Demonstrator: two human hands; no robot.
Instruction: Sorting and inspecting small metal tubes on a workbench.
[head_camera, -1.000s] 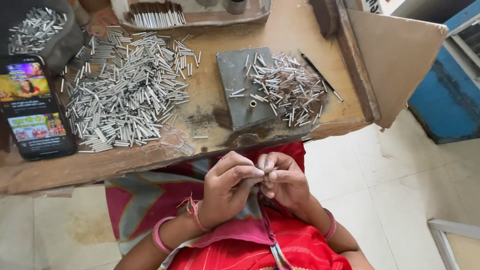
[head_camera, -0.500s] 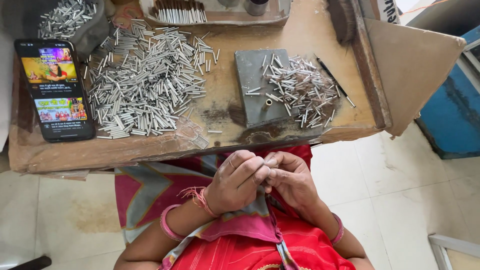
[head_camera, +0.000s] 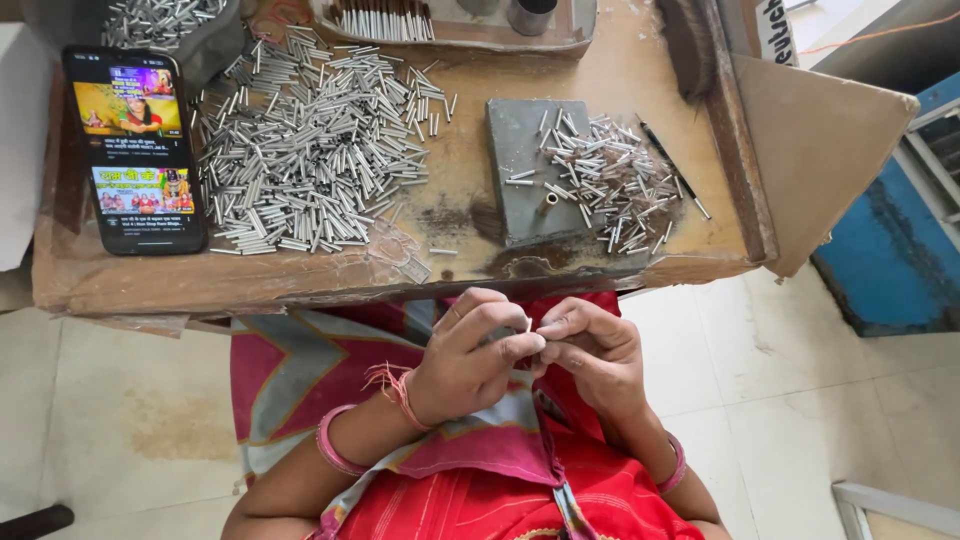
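Left hand (head_camera: 470, 360) and right hand (head_camera: 590, 355) meet fingertip to fingertip below the workbench's near edge, fingers curled in a pinch, both forearms angling up from the lap, wrists bent inward.

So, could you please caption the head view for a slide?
Left hand and right hand pinch a small metal tube below a table.

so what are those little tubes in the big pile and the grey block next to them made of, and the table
Little tubes: likely metal; silvery with bright glints. Grey block: probably metal too, dull, flat grey and scuffed, though stone is possible. Table: looks like wood or board, brown, matte, stained and worn at the front edge.
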